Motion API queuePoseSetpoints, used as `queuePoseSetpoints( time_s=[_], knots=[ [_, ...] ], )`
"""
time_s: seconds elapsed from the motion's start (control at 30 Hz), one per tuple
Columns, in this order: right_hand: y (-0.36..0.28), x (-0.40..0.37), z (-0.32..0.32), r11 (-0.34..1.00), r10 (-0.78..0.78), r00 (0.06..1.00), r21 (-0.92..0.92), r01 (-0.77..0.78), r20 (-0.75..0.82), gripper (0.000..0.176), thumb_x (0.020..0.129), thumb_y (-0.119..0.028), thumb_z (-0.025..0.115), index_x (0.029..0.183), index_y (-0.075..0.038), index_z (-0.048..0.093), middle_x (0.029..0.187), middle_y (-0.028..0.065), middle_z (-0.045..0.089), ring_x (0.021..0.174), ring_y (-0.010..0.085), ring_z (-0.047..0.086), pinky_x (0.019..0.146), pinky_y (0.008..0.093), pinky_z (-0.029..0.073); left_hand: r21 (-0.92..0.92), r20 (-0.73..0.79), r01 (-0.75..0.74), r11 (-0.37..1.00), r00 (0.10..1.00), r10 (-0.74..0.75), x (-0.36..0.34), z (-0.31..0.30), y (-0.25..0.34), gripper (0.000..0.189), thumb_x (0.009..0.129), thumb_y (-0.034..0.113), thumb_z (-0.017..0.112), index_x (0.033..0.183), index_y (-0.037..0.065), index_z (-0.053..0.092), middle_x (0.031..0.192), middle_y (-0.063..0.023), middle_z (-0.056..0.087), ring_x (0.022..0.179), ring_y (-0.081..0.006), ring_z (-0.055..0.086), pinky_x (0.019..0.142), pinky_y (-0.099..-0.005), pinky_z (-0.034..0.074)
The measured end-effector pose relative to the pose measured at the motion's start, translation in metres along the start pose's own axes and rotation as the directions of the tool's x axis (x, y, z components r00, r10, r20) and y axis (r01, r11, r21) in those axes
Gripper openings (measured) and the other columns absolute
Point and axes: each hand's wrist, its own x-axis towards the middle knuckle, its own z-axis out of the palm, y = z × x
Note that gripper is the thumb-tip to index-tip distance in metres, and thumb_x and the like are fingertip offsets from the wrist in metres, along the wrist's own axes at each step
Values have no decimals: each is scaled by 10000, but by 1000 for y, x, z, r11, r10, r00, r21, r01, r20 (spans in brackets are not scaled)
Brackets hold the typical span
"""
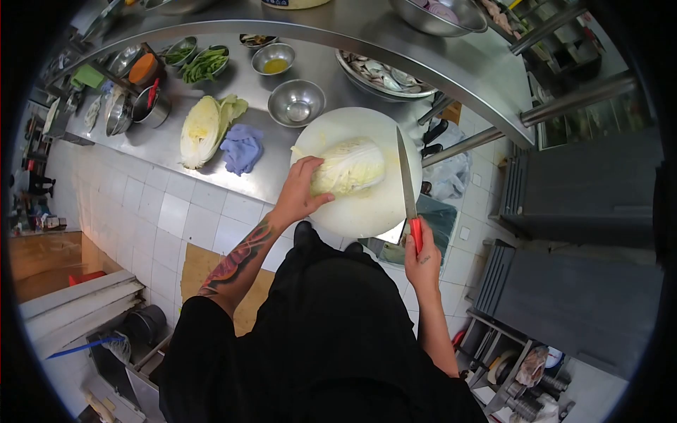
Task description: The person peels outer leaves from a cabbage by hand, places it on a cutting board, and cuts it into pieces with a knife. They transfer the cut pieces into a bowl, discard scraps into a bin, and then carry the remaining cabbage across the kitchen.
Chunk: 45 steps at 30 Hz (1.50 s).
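Note:
A piece of napa cabbage lies on the round white cutting board. My left hand grips its left end, fingers over the top and thumb on the near side. In my right hand is a kitchen knife, its red handle wrapped by my fingers. The blade points away from me over the board's right side, apart from the cabbage. Left of the board sits a cut napa cabbage half, its pale inside facing up, with a crumpled blue cloth beside it.
Behind the board stand a steel bowl, a bowl of yellow liquid and a large bowl of fish. A metal shelf overhangs the counter. Bowls of green vegetables are farther left. A shelf post rises at right.

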Motion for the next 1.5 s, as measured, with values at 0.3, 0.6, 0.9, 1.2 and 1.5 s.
queuePoseSetpoints(
  time_s=[0.3, 0.6, 0.9, 1.2, 1.5],
  knots=[
    [13, 4, 20, 995, 6, 998, 95, 1, -66, 534, 1046, -185, 652, 1548, -42, 542, 1195, 316, 743, 1079, 513, 727, 919, 496, 583, 329, 246, 10, 944, 964, -96, 57, -9, 48, 1192, 738, 400, 965, 1681, 47, 328, 1586, -242, 468, 1495, -460, 429, 1236, -553, 360],
    [43, -6, 42, 990, 141, 989, -6, -141, 51, 369, 1064, -226, 617, 1405, -85, 617, 1069, 316, 744, 960, 534, 718, 832, 570, 569, 356, 730, -644, 677, 644, 229, 144, 1, 26, 1051, 732, 1, 853, 1640, 361, 468, 1766, -38, 353, 1599, -369, 350, 1290, -540, 344],
    [-17, -31, 2, 1000, 28, 999, -8, -28, 20, 372, 1077, -191, 623, 1408, -26, 584, 951, 310, 744, 826, 512, 724, 719, 569, 569, 101, 357, -371, 923, 880, 315, 87, -30, 22, 731, 767, -43, 763, 1454, 155, 610, 1579, -157, 498, 1468, -415, 477, 1218, -508, 433],
    [-20, -33, 1, 986, -122, 988, -105, 132, 96, 344, 1088, -180, 618, 1390, -19, 578, 926, 276, 760, 805, 496, 730, 704, 572, 567, 9, 403, -489, 872, 800, 444, 81, -15, 53, 499, 784, 68, 843, 1251, 95, 668, 1435, -121, 596, 1366, -393, 546, 1136, -494, 488],
    [-29, -29, -8, 984, -88, 984, -140, 110, 154, 371, 1072, -188, 649, 1357, 48, 620, 1090, 275, 774, 881, 475, 751, 745, 539, 604, -4, 471, -470, 883, 778, 416, 84, -17, 52, 502, 796, 90, 854, 1263, 101, 670, 1412, -103, 623, 1331, -369, 567, 1113, -469, 503]
  ],
)
